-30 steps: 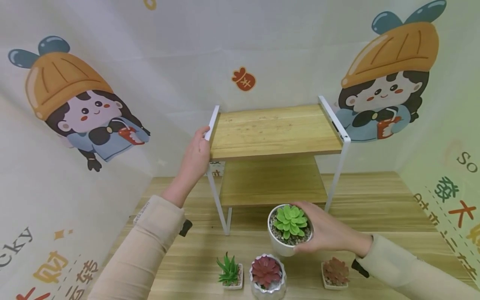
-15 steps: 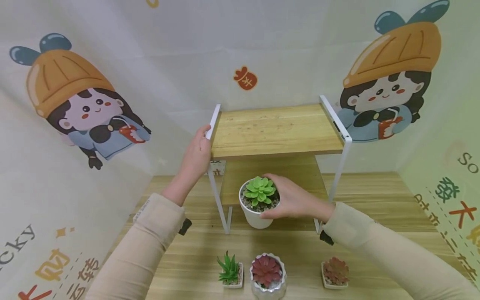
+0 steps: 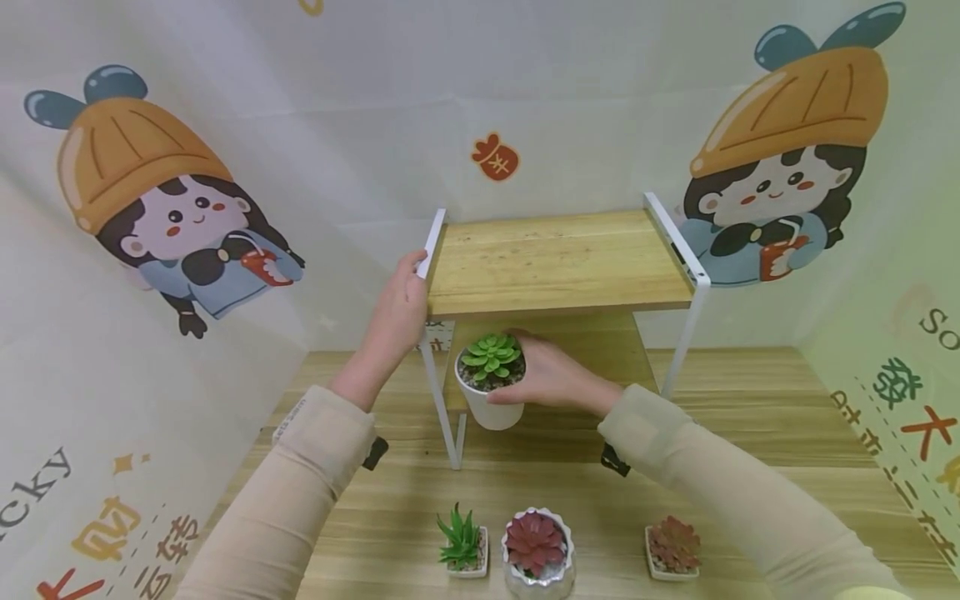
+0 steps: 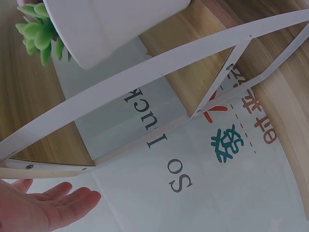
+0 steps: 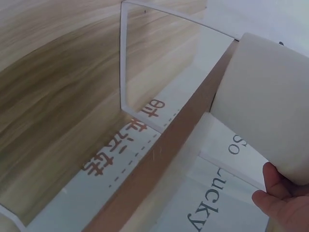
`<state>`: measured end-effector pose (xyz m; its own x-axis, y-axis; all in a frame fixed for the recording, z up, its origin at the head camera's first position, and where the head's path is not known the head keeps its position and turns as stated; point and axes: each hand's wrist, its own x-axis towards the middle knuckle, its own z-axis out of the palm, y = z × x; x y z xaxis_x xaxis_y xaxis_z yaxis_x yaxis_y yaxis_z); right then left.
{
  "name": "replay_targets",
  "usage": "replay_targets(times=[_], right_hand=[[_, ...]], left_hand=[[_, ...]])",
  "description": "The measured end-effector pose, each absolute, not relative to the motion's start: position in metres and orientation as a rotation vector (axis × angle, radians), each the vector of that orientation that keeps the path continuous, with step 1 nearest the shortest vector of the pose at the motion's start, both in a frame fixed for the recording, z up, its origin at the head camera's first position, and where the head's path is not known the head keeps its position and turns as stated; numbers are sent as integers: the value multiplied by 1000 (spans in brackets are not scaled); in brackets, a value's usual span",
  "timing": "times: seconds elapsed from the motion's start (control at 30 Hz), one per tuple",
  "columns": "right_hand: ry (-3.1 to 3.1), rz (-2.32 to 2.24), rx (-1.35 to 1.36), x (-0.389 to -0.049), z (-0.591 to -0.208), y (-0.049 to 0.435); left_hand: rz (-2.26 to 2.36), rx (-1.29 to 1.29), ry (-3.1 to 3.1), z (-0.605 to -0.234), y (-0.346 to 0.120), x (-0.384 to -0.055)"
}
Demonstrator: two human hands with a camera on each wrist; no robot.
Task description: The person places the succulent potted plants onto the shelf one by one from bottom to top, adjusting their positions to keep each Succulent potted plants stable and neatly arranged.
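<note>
My right hand (image 3: 558, 375) grips a white pot (image 3: 495, 412) holding a green artificial succulent (image 3: 491, 357), thumb on the near side. The pot is upright, in front of the left part of the rack's lower shelf (image 3: 600, 350). In the right wrist view, fingertips (image 5: 273, 188) press the pot's wall (image 5: 265, 96). My left hand (image 3: 397, 312) rests against the upper left side of the two-tier rack, beside its white metal frame (image 3: 432, 242). Its fingers look extended in the left wrist view, where the pot (image 4: 116, 29) shows beyond the frame.
Along the table's front stand a spiky green plant (image 3: 461, 542), a dark red succulent (image 3: 535, 546) in a silvery scalloped pot, and a reddish succulent (image 3: 673, 546) in a square pot. The rack's wooden top shelf (image 3: 558, 258) overhangs the lower one. Printed cloth (image 3: 360, 150) hangs behind.
The right hand has carried the potted green succulent left and away from me, from above the front plants to the lower shelf's front left. The left hand has stayed at the rack's side.
</note>
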<state>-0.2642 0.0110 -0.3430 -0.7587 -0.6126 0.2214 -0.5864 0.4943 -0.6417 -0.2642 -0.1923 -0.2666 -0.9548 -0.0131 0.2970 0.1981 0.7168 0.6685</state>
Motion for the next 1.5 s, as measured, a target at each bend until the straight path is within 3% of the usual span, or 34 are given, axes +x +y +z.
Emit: replay_targets(times=[0.67, 1.5], right_hand=[[2533, -1672, -717, -263, -368, -15], [2380, -1888, -627, -271, -375, -28]], left_hand=[[-1115, -105, -2618, -268, -192, -261], [-1101, -103, -2613, -267, -190, -261]])
